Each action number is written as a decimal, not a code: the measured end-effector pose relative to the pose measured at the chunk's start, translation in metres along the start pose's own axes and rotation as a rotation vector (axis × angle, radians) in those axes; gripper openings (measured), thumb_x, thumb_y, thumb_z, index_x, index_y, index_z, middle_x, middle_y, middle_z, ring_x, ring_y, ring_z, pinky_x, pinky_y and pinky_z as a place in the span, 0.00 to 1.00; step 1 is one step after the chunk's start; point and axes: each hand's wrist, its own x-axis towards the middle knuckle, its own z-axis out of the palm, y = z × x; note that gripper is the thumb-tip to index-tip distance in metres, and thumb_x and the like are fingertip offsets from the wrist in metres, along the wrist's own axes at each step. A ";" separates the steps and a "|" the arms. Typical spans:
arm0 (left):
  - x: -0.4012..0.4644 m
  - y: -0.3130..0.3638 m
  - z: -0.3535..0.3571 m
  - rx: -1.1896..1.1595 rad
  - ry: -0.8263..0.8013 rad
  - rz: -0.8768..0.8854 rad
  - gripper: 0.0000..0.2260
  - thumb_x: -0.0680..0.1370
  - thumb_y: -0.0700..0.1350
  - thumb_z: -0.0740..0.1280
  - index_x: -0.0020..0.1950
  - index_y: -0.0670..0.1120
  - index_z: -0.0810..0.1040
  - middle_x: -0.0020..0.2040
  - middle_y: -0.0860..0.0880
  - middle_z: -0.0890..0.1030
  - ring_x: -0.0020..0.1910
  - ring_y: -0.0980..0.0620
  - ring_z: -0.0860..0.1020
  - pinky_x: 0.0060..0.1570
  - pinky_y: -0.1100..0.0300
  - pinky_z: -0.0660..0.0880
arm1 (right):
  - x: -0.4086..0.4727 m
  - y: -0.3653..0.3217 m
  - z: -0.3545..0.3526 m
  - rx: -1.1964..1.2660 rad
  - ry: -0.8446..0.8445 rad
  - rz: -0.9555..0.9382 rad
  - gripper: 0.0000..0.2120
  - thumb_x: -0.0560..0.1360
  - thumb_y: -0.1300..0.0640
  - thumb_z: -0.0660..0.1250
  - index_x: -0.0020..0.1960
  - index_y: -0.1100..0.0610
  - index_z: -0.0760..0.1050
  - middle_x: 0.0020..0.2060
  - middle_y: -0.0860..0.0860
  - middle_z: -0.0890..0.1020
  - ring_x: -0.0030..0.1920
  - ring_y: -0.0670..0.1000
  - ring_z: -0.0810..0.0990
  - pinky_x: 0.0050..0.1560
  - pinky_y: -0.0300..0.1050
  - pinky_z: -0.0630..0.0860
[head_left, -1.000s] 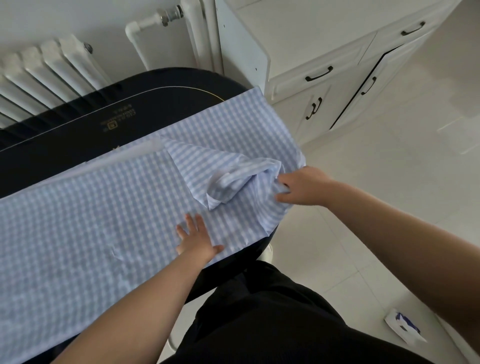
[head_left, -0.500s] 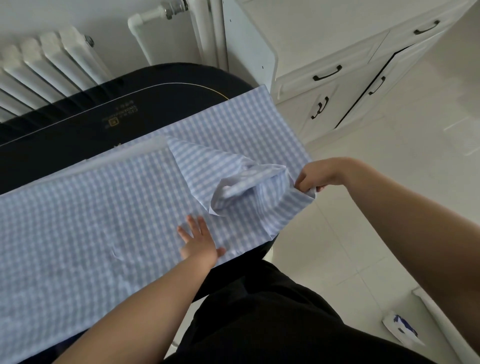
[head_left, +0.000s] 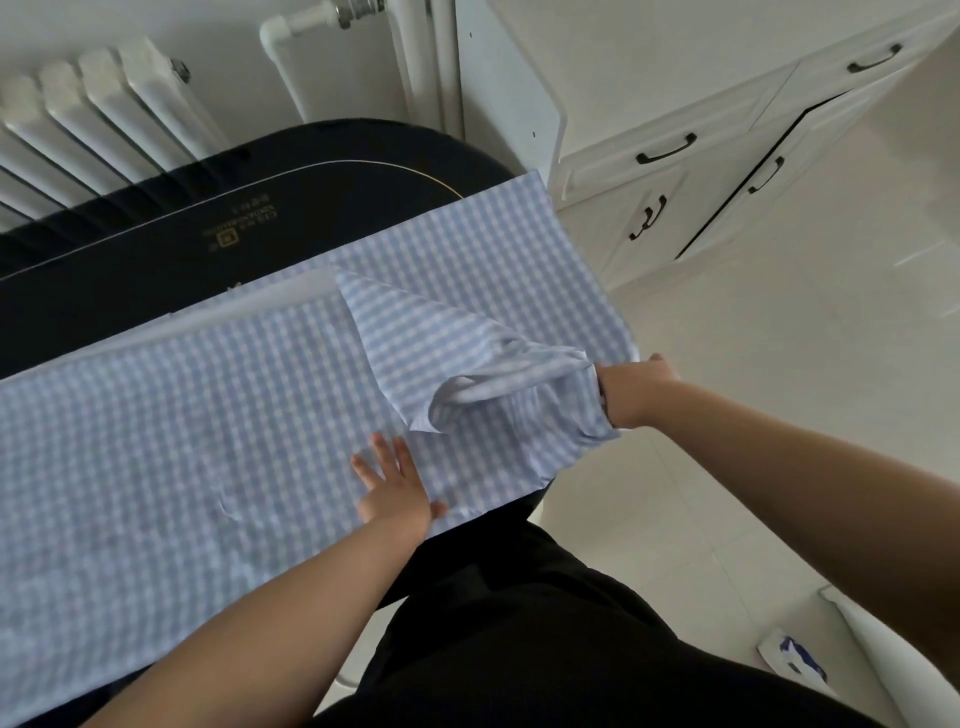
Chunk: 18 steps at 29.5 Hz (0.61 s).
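A light blue and white checked cloth lies spread over a dark oval table. My left hand presses flat on the cloth near the table's front edge, fingers straight and spread. My right hand grips a bunched fold of the cloth's right end past the table's right edge, pulling it taut. A loose flap of the cloth is turned back between the two hands. A pale strip runs along the cloth's far edge.
A white radiator and pipe stand behind the table. White cabinets with dark handles stand at the right, one door ajar. The pale tiled floor lies to the right, with a small white and blue packet on it.
My right hand has gripped the bunched cloth and drawn it to the right, past the table's edge. My left hand has stayed pressed in the same spot.
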 end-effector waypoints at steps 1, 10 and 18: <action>-0.001 0.000 -0.001 0.003 -0.001 -0.002 0.47 0.77 0.62 0.62 0.73 0.44 0.27 0.73 0.43 0.25 0.73 0.33 0.34 0.53 0.52 0.78 | 0.002 0.000 0.004 -0.004 0.032 0.032 0.24 0.75 0.53 0.56 0.71 0.50 0.59 0.53 0.44 0.81 0.56 0.52 0.77 0.62 0.53 0.60; 0.002 0.001 0.001 0.053 0.014 -0.008 0.48 0.76 0.64 0.61 0.73 0.44 0.27 0.72 0.42 0.25 0.74 0.33 0.36 0.47 0.56 0.79 | 0.003 0.029 0.040 0.309 0.346 0.397 0.10 0.78 0.55 0.56 0.51 0.56 0.75 0.49 0.56 0.80 0.47 0.59 0.79 0.41 0.44 0.68; -0.002 -0.004 0.000 0.015 0.003 0.041 0.46 0.77 0.63 0.60 0.73 0.43 0.28 0.73 0.42 0.26 0.73 0.31 0.36 0.55 0.50 0.77 | -0.036 -0.026 -0.005 0.201 0.500 -0.240 0.10 0.77 0.59 0.59 0.56 0.49 0.66 0.44 0.48 0.76 0.35 0.55 0.75 0.28 0.42 0.65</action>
